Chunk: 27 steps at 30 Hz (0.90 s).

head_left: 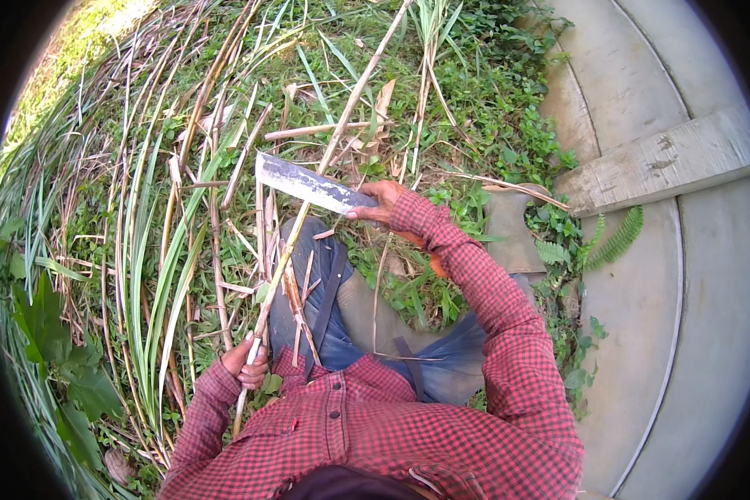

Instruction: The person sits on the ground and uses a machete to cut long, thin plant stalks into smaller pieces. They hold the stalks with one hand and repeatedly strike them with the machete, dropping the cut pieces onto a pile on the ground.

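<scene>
1. My left hand (252,362) is wrapped around the lower part of the long pale stalk (352,100).
2. My right hand (382,202) grips the broad knife (287,177), its blade crossing the stalk's middle; I cannot tell whether they touch.
3. Left of the stalk, long green leaves (154,275) lie over the grass.
4. Well right of the stalk, a pale beam (667,162) rests across grey slabs (633,325).

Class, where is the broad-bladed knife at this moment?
In the head view, the knife is slightly above and left of centre, in the right hand, its blade crossing the long stalk.
</scene>
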Each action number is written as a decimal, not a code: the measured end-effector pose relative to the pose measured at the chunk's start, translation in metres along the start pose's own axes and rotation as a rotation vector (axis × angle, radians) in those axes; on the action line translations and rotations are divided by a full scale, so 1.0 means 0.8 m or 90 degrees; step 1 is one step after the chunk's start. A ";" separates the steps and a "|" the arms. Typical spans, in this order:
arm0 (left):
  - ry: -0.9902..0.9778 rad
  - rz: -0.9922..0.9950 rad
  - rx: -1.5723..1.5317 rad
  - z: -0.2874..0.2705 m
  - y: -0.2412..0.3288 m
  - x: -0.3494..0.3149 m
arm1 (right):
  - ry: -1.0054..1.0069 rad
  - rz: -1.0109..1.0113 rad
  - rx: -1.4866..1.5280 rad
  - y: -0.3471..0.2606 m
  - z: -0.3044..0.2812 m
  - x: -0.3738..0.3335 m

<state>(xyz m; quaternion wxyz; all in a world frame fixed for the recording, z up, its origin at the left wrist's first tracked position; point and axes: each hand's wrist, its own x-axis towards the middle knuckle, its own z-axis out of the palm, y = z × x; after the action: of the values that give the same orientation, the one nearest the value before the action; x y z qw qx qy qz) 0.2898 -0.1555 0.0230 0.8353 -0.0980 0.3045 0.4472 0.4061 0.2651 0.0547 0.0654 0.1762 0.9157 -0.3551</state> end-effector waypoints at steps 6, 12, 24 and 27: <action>0.170 0.073 0.125 0.023 0.000 0.000 | 0.242 0.299 0.328 0.035 -0.057 0.040; 0.401 0.176 0.269 0.040 -0.014 0.001 | -0.037 0.076 -0.048 -0.021 -0.002 -0.001; 0.467 0.209 0.295 0.041 -0.017 -0.005 | 0.050 0.138 0.042 0.010 0.013 0.014; 0.438 0.244 0.324 0.027 -0.028 0.000 | 0.141 0.190 0.041 0.022 0.004 0.008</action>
<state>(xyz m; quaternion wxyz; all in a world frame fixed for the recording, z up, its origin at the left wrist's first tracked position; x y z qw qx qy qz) 0.3172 -0.1592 0.0373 0.5854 0.0253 0.6766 0.4459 0.4067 0.2770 0.0396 0.0107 0.3497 0.8694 -0.3488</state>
